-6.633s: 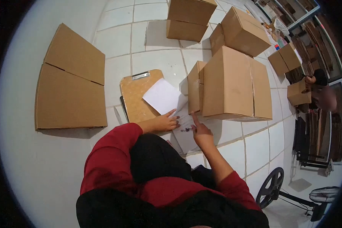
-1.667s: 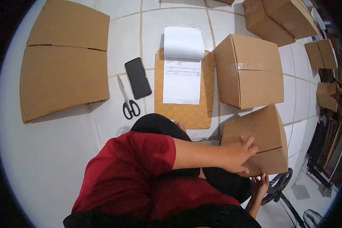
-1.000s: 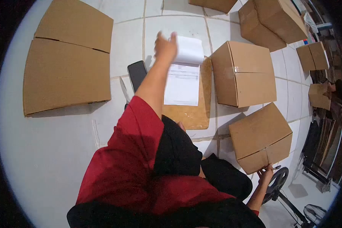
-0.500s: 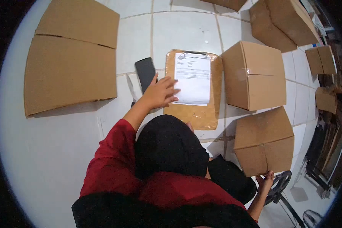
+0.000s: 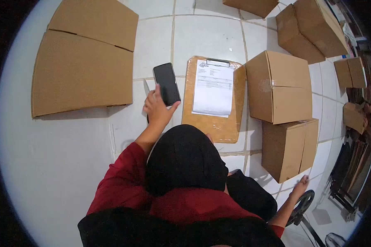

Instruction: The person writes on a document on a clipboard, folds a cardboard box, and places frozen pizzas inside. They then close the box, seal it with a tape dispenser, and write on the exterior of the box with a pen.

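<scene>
1. The left hand (image 5: 156, 108) grips the lower end of a black phone (image 5: 167, 83), fingers curled behind it and thumb at its edge. Half a second ago that hand lay spread on the paper with the phone flat on the floor beside it — the phone has since been taken up.
2. The phone sits just left of the wooden clipboard (image 5: 213, 123), its dark screen facing the camera. Only a sliver of the scissors (image 5: 146, 87) shows past the hand.
3. The right hand (image 5: 299, 185) is low at the right, fingers loosely spread, at the bottom corner of the near cardboard box (image 5: 289, 148); whether it touches the box or only the tiled floor (image 5: 206, 37) cannot be told. It holds nothing visible.
4. That box has turned since a second ago and now stands squarer, just beside the taped box (image 5: 282, 86) above it.
5. The printed sheet (image 5: 213, 87) lies flat under the clip; 1.7 seconds ago its upper page was folded back over the top.
6. Judgement: handling of the paperwork and the box appears finished for the moment, and attention has passed to the phone.
7. Flattened cartons (image 5: 84, 66) lie at the left, more boxes at the upper right, well apart from both hands.
</scene>
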`<state>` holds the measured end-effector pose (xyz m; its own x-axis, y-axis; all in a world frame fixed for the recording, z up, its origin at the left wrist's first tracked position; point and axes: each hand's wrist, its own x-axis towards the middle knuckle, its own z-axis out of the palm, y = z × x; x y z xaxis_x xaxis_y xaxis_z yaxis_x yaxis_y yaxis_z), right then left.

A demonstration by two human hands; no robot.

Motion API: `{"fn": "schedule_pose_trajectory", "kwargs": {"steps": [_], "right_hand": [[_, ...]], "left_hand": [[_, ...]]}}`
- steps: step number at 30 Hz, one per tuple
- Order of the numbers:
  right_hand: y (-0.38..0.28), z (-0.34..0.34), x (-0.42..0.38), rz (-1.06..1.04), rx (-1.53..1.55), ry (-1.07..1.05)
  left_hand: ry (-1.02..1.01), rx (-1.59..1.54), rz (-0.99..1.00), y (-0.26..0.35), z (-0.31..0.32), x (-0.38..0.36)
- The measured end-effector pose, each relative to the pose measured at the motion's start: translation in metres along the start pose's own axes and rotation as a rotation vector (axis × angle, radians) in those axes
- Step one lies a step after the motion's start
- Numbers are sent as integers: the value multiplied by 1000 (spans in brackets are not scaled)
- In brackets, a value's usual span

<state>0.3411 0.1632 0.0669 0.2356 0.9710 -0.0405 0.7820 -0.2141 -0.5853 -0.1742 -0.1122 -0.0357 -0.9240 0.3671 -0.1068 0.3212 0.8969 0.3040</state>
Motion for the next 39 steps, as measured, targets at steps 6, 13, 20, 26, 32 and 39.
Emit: {"fn": "schedule_pose_trajectory", "kwargs": {"steps": [6, 13, 20, 26, 32, 39], "right_hand": [[-56, 73, -13, -228, 211, -3], [-88, 72, -30, -376, -187, 118], [-88, 73, -30, -363, -227, 135], [-88, 71, -27, -362, -153, 127], [-92, 72, -33, -356, -200, 115], [-88, 72, -29, -356, -149, 94]], "left_hand": [[-110, 67, -170, 32, 11, 50], [-279, -220, -248, 16, -13, 66], [-51, -276, 579, 115, -72, 93], [-637, 265, 1035, 162, -36, 136], [-1086, 291, 1160, 117, -26, 88], [-838, 220, 1164, 84, -1, 56]]}}
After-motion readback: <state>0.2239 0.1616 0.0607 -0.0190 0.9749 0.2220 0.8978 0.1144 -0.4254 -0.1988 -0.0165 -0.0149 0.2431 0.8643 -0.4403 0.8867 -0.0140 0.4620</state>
